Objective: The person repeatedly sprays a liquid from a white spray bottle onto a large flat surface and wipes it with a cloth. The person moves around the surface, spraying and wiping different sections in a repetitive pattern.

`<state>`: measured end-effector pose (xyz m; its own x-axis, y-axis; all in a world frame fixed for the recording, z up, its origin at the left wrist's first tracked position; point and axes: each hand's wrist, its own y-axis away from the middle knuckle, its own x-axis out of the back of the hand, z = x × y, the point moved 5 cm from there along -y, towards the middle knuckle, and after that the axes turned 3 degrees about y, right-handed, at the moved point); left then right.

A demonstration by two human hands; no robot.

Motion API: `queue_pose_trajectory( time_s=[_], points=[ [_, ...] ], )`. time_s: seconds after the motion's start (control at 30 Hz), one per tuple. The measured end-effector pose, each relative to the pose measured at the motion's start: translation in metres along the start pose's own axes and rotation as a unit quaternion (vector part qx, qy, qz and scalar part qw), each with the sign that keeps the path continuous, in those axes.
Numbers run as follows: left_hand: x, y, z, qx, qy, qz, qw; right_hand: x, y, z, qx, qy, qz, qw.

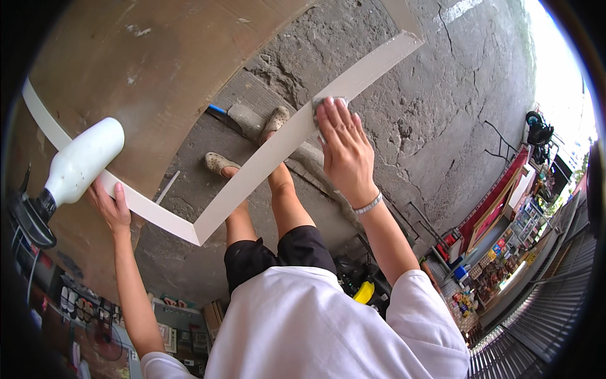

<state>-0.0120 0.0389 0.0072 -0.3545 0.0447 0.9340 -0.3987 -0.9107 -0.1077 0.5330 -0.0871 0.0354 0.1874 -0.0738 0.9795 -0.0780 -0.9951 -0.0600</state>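
A white frame (252, 180) of flat strips runs across in front of me, its near corner pointing toward my body. My left hand (110, 205) grips the left strip, with the thumb at its near edge and the other fingers partly hidden. On the right strip lies my right hand (346, 148), fingers together and pressing a small grey pad (317, 108) against the surface. Most of that pad is covered by the fingers. Close by my left hand, a white bottle-shaped container (85, 158) with a black neck and dark fitting (31, 218) overlaps the left strip.
A large brown board (158, 69) spreads beneath the left strip. Rough, cracked concrete (429, 126) lies under the right one. My feet in beige clogs (218, 163) show below the frame, near a blue-tipped stick (218, 109). Cluttered goods (499, 246) stand at the right.
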Motion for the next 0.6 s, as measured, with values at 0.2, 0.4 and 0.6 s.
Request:
queue_pose_trajectory(
  time_s=[0.2,0.4,0.6],
  points=[
    [0.000,0.008,-0.013,0.026,-0.009,-0.010,1.000,0.014,-0.061,0.118,-0.090,0.071,0.122,0.986],
    [0.003,0.012,-0.015,0.017,-0.020,-0.016,1.000,0.006,-0.007,0.025,0.049,0.021,-0.014,0.998],
    [0.004,0.014,-0.019,0.018,-0.018,-0.015,1.000,0.007,-0.046,0.082,-0.120,0.026,0.046,0.991]
  ],
)
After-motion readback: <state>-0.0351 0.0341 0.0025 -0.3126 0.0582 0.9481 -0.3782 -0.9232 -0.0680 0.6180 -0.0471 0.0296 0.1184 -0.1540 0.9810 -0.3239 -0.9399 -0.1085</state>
